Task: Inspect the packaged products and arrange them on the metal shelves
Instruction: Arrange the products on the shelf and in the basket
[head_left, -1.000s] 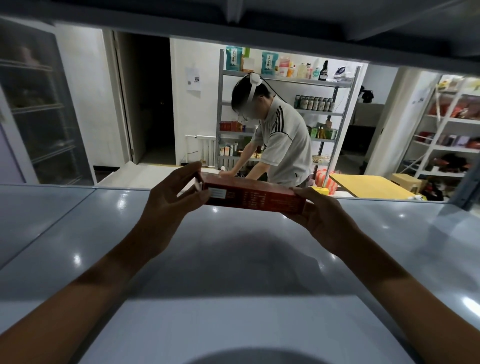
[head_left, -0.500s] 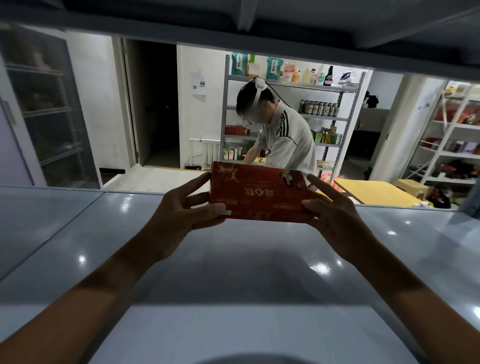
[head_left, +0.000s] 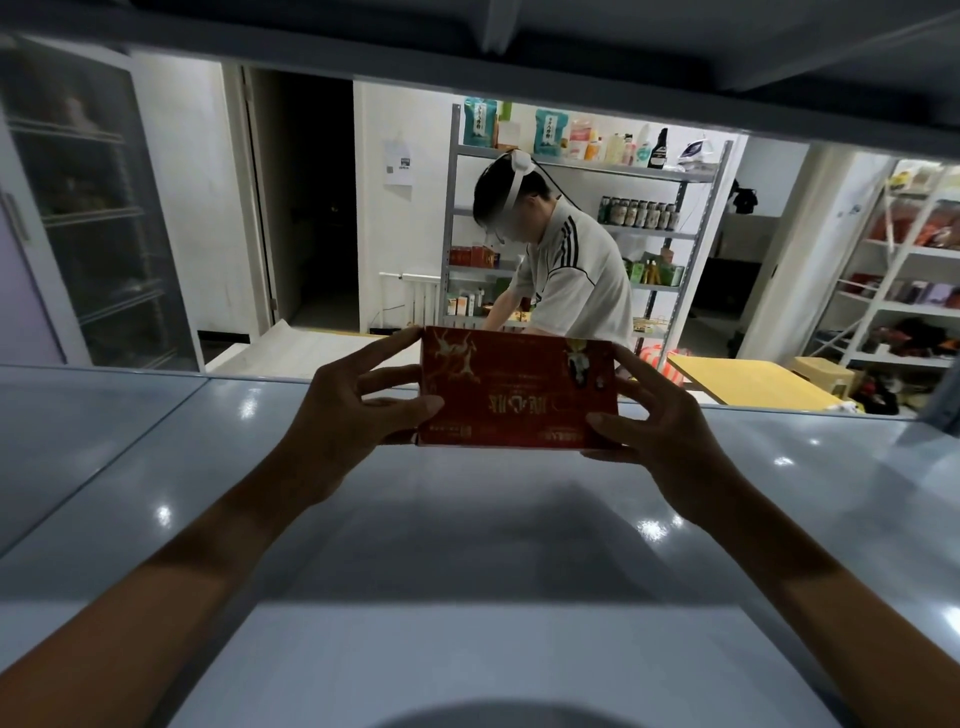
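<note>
- Above the grey metal shelf (head_left: 156, 509), near frame centre: red box (head_left: 517, 387) held up on its long edge, broad printed face toward the camera, print upside down, lower edge raised clear of the shelf surface.
- At 9 o'clock of the box: left hand (head_left: 345, 421) gripping the left end, thumb curled onto the front face near the lower corner, index finger stretched along the top corner, other fingers behind the end.
- At 3 o'clock of the box: right hand (head_left: 657, 431) gripping the right end, thumb pressed on the front near the lower corner, fingers spread up and around the right edge.
- At 12 o'clock, overhead: dark underside of an upper shelf (head_left: 571, 47) spanning the whole width.
- Beyond the box, at 12 o'clock: second person (head_left: 571, 270) in a light striped shirt, white headband on, bent over a low surface.
- Behind that person: grey rack (head_left: 696, 244) stocked with packets, bottles, jars and small cartons.
- At 2 o'clock: yellow table (head_left: 753, 382) with a cardboard carton (head_left: 823, 371) just beside it; white rack (head_left: 893, 260) with mixed goods further right.
- At 10 o'clock: glass-door cabinet (head_left: 104, 223), contents dim and hard to make out; dark doorway (head_left: 306, 197) next to it.
</note>
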